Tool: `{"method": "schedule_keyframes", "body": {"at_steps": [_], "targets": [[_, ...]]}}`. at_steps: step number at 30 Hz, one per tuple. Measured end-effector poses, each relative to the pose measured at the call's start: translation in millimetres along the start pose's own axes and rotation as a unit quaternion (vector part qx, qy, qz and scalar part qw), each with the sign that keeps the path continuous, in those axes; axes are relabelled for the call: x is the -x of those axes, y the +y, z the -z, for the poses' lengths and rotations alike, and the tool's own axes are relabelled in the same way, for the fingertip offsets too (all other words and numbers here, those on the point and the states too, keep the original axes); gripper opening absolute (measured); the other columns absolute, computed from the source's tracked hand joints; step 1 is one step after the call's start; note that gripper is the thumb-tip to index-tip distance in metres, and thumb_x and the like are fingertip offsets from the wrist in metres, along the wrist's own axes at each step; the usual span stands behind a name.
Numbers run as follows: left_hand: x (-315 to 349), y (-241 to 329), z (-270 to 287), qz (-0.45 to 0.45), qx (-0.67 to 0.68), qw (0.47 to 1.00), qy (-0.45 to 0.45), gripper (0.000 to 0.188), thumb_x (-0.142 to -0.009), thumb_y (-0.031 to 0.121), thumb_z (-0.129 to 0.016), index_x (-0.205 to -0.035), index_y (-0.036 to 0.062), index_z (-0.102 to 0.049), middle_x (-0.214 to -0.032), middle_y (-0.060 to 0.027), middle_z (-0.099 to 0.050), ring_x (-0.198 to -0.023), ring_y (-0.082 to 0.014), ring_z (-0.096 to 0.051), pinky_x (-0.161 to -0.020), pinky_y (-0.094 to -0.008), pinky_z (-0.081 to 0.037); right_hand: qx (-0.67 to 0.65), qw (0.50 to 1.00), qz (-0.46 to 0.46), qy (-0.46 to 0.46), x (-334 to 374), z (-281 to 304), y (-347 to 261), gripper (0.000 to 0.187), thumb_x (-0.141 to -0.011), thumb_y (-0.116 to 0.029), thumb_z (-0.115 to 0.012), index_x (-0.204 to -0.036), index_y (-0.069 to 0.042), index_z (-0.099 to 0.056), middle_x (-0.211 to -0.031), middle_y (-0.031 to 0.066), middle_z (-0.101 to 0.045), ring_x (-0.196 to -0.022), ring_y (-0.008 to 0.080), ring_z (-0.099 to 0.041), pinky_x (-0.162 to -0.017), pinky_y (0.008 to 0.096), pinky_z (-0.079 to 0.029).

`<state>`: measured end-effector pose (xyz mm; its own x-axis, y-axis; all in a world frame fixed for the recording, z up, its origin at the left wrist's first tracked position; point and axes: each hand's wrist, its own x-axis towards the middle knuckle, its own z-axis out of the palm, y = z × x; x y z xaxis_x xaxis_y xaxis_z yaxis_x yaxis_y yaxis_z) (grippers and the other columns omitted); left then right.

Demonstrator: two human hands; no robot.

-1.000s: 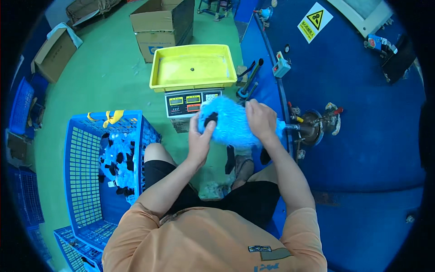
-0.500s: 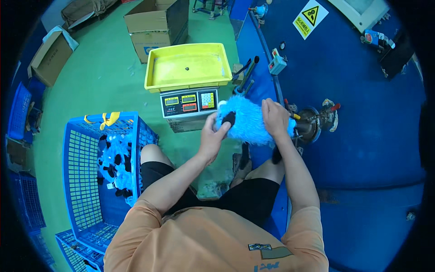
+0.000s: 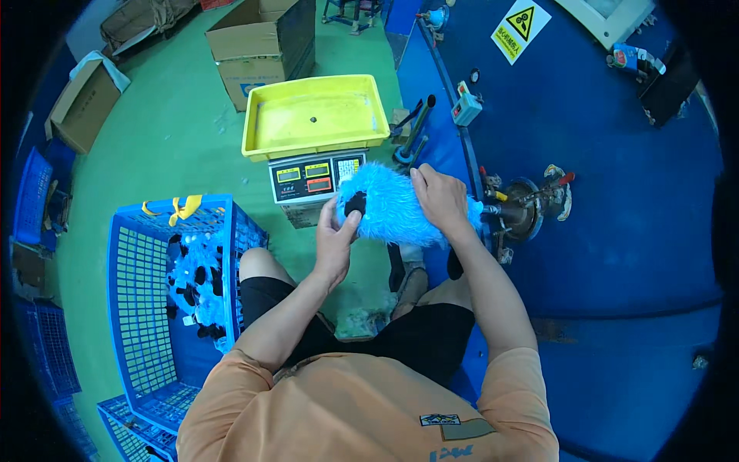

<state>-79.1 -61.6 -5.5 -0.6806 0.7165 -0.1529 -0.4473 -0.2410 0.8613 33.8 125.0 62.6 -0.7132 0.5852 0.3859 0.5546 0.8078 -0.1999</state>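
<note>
A fluffy bright-blue plush toy (image 3: 389, 208) with a black mouth patch is held in front of me, over my right knee. My left hand (image 3: 336, 240) grips its left end, with thumb and fingers closed around the black patch. Across the toy's upper right side lies my right hand (image 3: 443, 202), its fingers curled into the fur. The toy's right end sits against the tip of a metal nozzle (image 3: 500, 211) on the blue machine (image 3: 600, 239); whether the tip is inside the toy I cannot tell.
A yellow tray (image 3: 315, 142) rests on a digital scale (image 3: 286, 189) ahead. A blue basket (image 3: 138, 308) at my left holds several blue-and-black plush pieces (image 3: 198, 277). Dark rods (image 3: 422, 123) stand beside the machine. Farther off is an open cardboard box (image 3: 254, 65).
Both hands and the plush toy have moved left, away from the machine. More of the metal nozzle now shows at the toy's right end.
</note>
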Motion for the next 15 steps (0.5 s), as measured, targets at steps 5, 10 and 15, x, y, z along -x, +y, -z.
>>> {"method": "schedule_keyframes", "body": {"at_steps": [5, 10, 15], "targets": [[-1.9, 3.5, 3.6, 0.025, 0.021, 0.999, 0.007, 0.056, -0.094, 0.012, -0.067, -0.144, 0.0070, -0.041, -0.120, -0.0111, -0.058, -0.095, -0.0150, -0.058, -0.082, -0.0280, -0.051, -0.004, 1.000, 0.000, -0.009, -2.0, 0.7, -7.3, 0.031, -0.100, -0.029, -0.053, -0.080, -0.005, -0.055, -0.066, 0.0165, -0.062, -0.055, 0.0398, -0.056, -0.054, 0.0483, -0.043], [1.9, -4.6, 3.4, -0.037, 0.018, 0.999, 0.013, 0.058, -0.093, 0.015, -0.069, -0.144, 0.0084, -0.041, -0.122, -0.0112, -0.058, -0.101, -0.0162, -0.058, -0.086, -0.0302, -0.051, -0.017, 1.000, 0.008, -0.012, -2.6, -1.5, -10.4, 0.031, -0.099, -0.031, -0.052, -0.081, -0.006, -0.055, -0.065, 0.0181, -0.064, -0.056, 0.0436, -0.060, -0.053, 0.0514, -0.046], [6.7, -31.2, -1.2, 0.039, 0.141, 0.989, 0.005, 0.059, -0.094, 0.019, -0.069, -0.145, 0.0118, -0.040, -0.126, -0.0085, -0.057, -0.097, -0.0161, -0.060, -0.081, -0.0301, -0.053, -0.054, 0.998, 0.025, -0.020, -6.6, -4.7, -22.6, 0.032, -0.101, -0.031, -0.050, -0.082, -0.006, -0.055, -0.067, 0.0188, -0.065, -0.059, 0.0443, -0.060, -0.055, 0.0522, -0.046]]}}
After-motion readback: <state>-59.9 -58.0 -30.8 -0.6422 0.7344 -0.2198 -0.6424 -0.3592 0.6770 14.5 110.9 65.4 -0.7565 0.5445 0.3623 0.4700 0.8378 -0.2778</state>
